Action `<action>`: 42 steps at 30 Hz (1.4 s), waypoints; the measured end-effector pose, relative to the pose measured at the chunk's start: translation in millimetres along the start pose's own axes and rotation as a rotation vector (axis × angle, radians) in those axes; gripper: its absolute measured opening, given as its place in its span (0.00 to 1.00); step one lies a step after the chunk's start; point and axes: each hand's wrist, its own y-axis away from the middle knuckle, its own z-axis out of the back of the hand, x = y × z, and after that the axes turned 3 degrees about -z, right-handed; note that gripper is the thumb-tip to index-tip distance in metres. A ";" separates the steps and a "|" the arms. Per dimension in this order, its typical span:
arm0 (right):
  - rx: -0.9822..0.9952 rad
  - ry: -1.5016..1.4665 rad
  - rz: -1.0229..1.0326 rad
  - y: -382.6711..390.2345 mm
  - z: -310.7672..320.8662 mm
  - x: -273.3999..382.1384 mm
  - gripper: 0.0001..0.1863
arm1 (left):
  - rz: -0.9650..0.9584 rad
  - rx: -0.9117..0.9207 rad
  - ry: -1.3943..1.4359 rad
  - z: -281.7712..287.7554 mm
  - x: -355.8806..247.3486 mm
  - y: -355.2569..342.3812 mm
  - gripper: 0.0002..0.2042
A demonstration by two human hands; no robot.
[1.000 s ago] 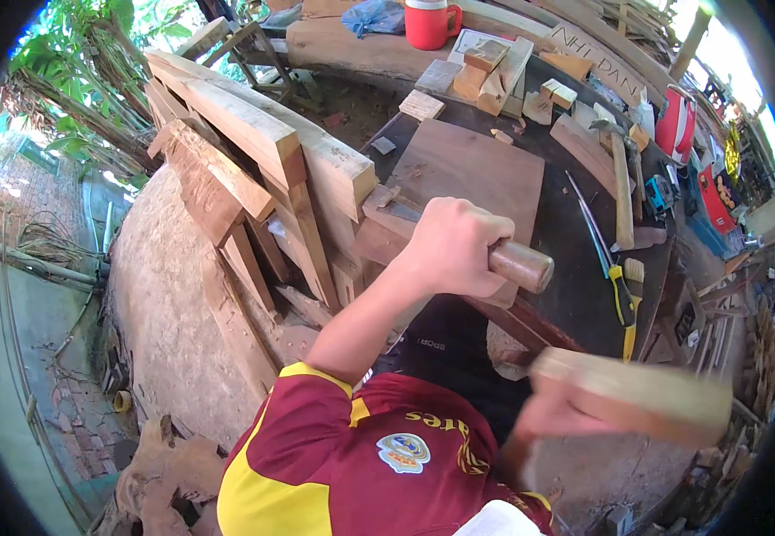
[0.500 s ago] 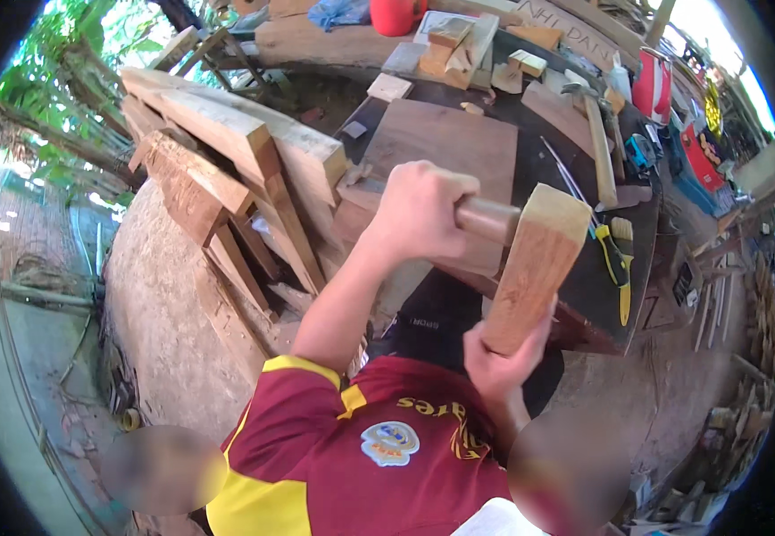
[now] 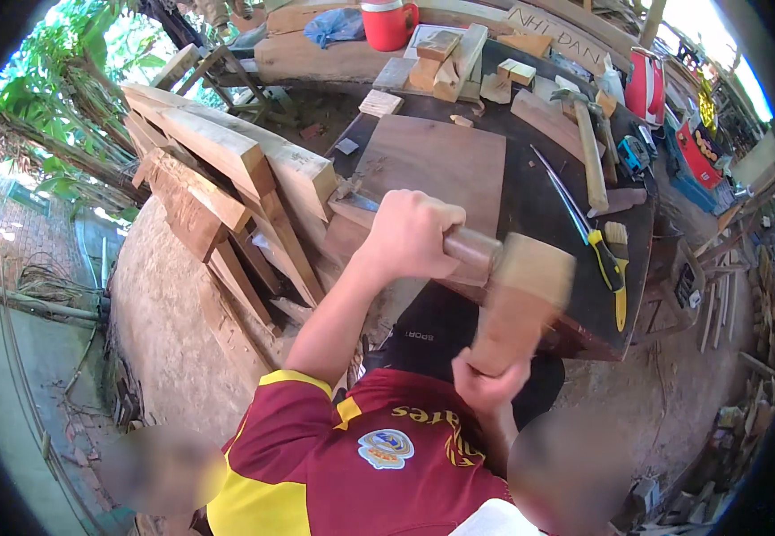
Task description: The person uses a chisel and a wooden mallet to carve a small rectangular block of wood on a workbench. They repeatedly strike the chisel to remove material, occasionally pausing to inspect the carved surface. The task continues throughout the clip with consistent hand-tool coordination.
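Observation:
My left hand (image 3: 416, 234) is wrapped round a wooden-handled chisel. The butt of its round handle (image 3: 473, 249) sticks out on the right of my fist. On the other side a short length of metal blade (image 3: 365, 203) shows, close to a wooden workpiece (image 3: 345, 239) at the bench's left edge, where shavings lie. Below and right, my right hand (image 3: 492, 382) grips a wooden mallet, whose blurred block head (image 3: 523, 304) stands at the handle's butt. Whether they touch I cannot tell. The mallet's own handle is mostly hidden.
On the dark bench (image 3: 530, 201) lie a flat board (image 3: 437, 161), a hammer (image 3: 591, 156), a yellow-and-black handled tool (image 3: 605, 261) and a brush (image 3: 617, 241). Thick timbers (image 3: 218, 147) lean at the left. A red mug (image 3: 389, 25) stands at the back.
The view has shifted slightly. Both hands, the chisel and the mallet appear a little lower and further left. The chisel handle slopes down more to the right, and the mallet head is now motion-blurred.

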 end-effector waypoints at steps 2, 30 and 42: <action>-0.117 -0.117 0.027 9.6 6.5 -10.2 0.41 | 0.016 0.002 -0.019 -1.8 0.2 2.6 0.10; -0.209 -0.026 -0.101 -59.7 -1.5 28.5 0.47 | 0.052 -0.108 0.071 9.9 -0.1 -8.9 0.07; -0.633 -0.351 -0.197 -67.3 38.1 21.8 0.41 | -0.024 -0.146 0.059 13.5 -10.6 -6.0 0.09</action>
